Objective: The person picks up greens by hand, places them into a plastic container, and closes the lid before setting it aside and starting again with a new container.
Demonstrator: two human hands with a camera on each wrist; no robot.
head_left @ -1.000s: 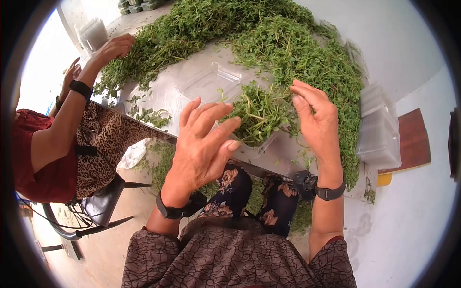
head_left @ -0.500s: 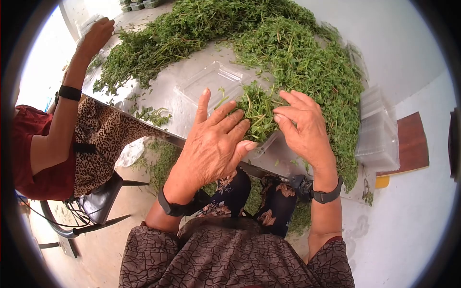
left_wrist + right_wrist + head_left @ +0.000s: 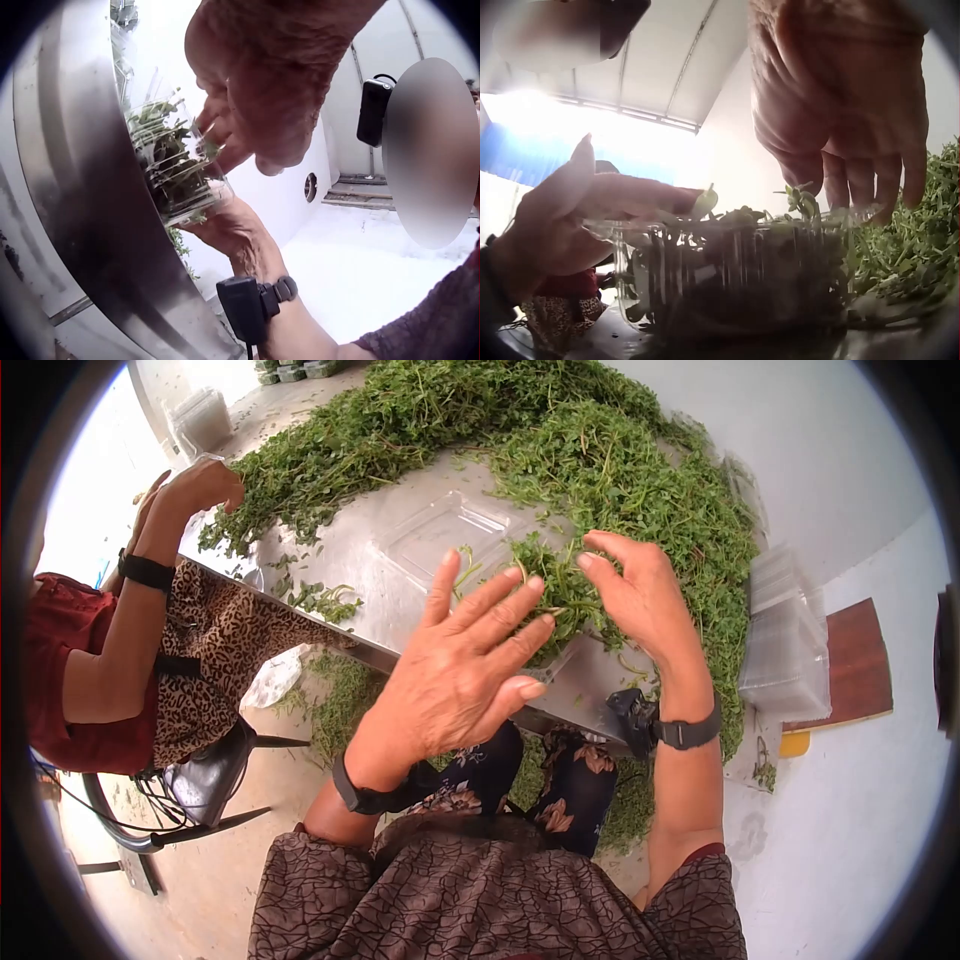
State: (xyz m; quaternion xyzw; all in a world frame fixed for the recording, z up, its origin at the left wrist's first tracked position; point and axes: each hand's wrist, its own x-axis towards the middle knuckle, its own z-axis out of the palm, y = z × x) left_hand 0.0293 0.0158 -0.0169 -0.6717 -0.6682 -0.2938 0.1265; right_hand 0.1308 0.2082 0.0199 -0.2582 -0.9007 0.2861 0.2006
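A clear plastic box (image 3: 735, 277) heaped with leafy green sprigs (image 3: 565, 610) stands at the table's near edge. Over its left side my left hand (image 3: 455, 680) spreads straight fingers, and in the right wrist view they lie right at the rim and the top leaves. At the opposite side my right hand (image 3: 650, 595) is bent downward with loosely curved fingers; its fingertips (image 3: 889, 184) reach the box's end. Much of the box is hidden by the left hand in the head view. A shallow clear plastic tray or lid (image 3: 395, 555) lies just beyond it.
A large heap of greens (image 3: 620, 470) curves round the back and right of the metal table (image 3: 350, 555). Nested clear boxes (image 3: 785, 640) stand at the right. Another person (image 3: 110, 660) sits at the left, reaching toward the heap.
Both hands first closed in over the heaped greens; since then the left hand has spread its fingers and shifted right, while the right has drawn slightly outward. The other person's arm moved away, then back.
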